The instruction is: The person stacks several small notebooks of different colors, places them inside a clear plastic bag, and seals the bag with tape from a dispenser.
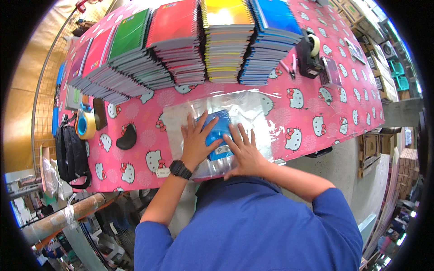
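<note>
A small blue notebook (219,128) lies on clear plastic film (257,119) near the table's front edge. Whether the film wraps around it or only lies under it, I cannot tell. My left hand (197,142) rests on its left side, fingers spread flat, with a black watch on the wrist. On the notebook's lower right, my right hand (247,156) presses down with its fingers stretched out. Neither hand grips anything. Parts of the notebook and film are hidden beneath the palms.
Tall stacks of spiral notebooks (228,54) line the table's far side. A black tape dispenser (310,56), pink-handled pliers (289,67) and a small dark notebook stack (331,72) stand at the right. Leftward are tape rolls (86,125), a black rounded object (127,137) and a backpack (71,151).
</note>
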A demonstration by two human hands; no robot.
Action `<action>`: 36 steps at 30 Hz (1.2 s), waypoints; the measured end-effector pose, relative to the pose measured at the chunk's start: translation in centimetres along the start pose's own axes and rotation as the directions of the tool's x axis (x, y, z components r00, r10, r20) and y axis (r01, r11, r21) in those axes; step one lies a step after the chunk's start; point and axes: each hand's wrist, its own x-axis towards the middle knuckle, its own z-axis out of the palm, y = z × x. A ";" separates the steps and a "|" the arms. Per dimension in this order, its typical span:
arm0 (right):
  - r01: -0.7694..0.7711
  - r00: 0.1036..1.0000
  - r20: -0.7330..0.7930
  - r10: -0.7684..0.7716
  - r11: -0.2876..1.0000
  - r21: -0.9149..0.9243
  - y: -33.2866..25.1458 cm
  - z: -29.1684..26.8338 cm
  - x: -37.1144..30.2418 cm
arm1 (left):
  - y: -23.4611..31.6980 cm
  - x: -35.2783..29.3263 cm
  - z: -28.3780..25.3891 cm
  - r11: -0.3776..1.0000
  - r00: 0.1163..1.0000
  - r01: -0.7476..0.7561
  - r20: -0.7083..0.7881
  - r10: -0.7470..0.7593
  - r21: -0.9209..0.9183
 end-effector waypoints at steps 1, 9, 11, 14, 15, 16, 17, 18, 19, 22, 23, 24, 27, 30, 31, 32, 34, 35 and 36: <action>-0.021 1.000 -0.013 0.021 1.000 -0.016 1.6 -0.7 -0.5 | 0.1 0.2 0.0 1.000 1.000 -0.028 0.000 0.028 -0.007; -0.423 0.214 -0.804 0.555 0.794 0.436 28.5 -17.4 -0.2 | 0.4 -0.2 0.8 0.995 0.999 0.043 -0.017 -0.045 -0.091; -0.570 0.274 -0.728 0.628 0.716 0.403 31.9 -18.0 0.9 | 0.6 -0.1 0.6 0.996 0.999 0.027 -0.020 -0.029 -0.081; -0.651 0.258 -0.580 0.773 0.582 0.487 36.0 -18.0 2.6 | 0.5 -0.1 0.7 0.997 0.999 0.011 -0.032 -0.014 -0.079; -0.759 0.221 -0.528 0.820 0.485 0.434 37.4 -18.6 2.5 | 0.8 0.2 0.8 0.996 1.000 0.002 -0.031 -0.004 -0.087; -0.629 0.311 -0.457 0.833 0.541 0.558 37.1 -18.5 3.9 | 0.6 0.0 0.8 0.996 0.999 0.017 -0.032 -0.020 -0.085; -0.627 0.317 -0.454 0.832 0.544 0.558 36.7 -18.5 4.1 | 0.5 -0.1 0.8 0.996 0.999 0.023 -0.034 -0.026 -0.083; -0.393 0.326 -0.474 0.818 0.573 0.719 36.3 -18.6 3.9 | 0.5 -0.1 0.8 0.997 0.999 0.022 -0.039 -0.025 -0.075; -0.123 0.348 -0.485 0.803 0.551 0.825 34.1 -18.7 5.2 | 0.1 -0.5 0.6 0.997 0.998 0.041 -0.049 -0.044 -0.061; -0.008 0.314 -0.560 0.767 0.592 0.806 30.8 -18.8 3.6 | 0.1 -0.6 0.8 0.997 0.997 0.056 -0.046 -0.058 -0.056; -0.047 0.317 -0.582 0.748 0.626 0.779 31.2 -18.1 2.1 | 0.2 -0.5 0.8 0.997 0.997 0.054 -0.049 -0.057 -0.062; -0.070 0.293 -0.550 0.782 0.591 0.804 31.4 -16.8 1.1 | 0.4 -0.5 0.7 0.997 0.998 0.044 -0.049 -0.047 -0.055; -0.115 0.253 -0.439 0.862 0.478 0.871 33.0 -13.1 -0.9 | 0.5 -0.3 0.8 0.998 0.998 0.031 -0.054 -0.034 -0.049; -0.410 0.226 -0.250 0.942 0.324 0.852 35.7 -13.2 -1.5 | 0.8 0.2 0.9 0.998 0.999 0.010 -0.045 -0.013 -0.062; -0.668 0.223 -0.353 0.909 0.406 0.623 37.1 -12.6 -2.5 | 0.9 0.3 0.8 0.997 0.999 -0.001 -0.035 -0.002 -0.073; -0.826 0.283 -0.522 0.805 0.481 0.293 34.8 -11.1 -1.1 | 0.0 -0.3 0.9 0.998 0.998 0.015 -0.056 -0.019 -0.068; -0.610 0.470 -0.392 0.791 0.612 0.503 29.6 -12.4 -0.8 | 0.1 0.1 0.8 0.997 0.997 0.032 -0.066 -0.037 -0.073; -0.285 0.562 -0.334 0.757 0.556 0.781 28.6 -11.7 -1.7 | 0.4 0.0 1.0 0.996 0.999 0.019 -0.046 -0.023 -0.090; -0.289 0.657 -0.175 0.733 0.459 0.840 23.9 -11.4 0.6 | -0.1 -0.9 1.1 0.995 0.996 0.074 -0.040 -0.077 -0.073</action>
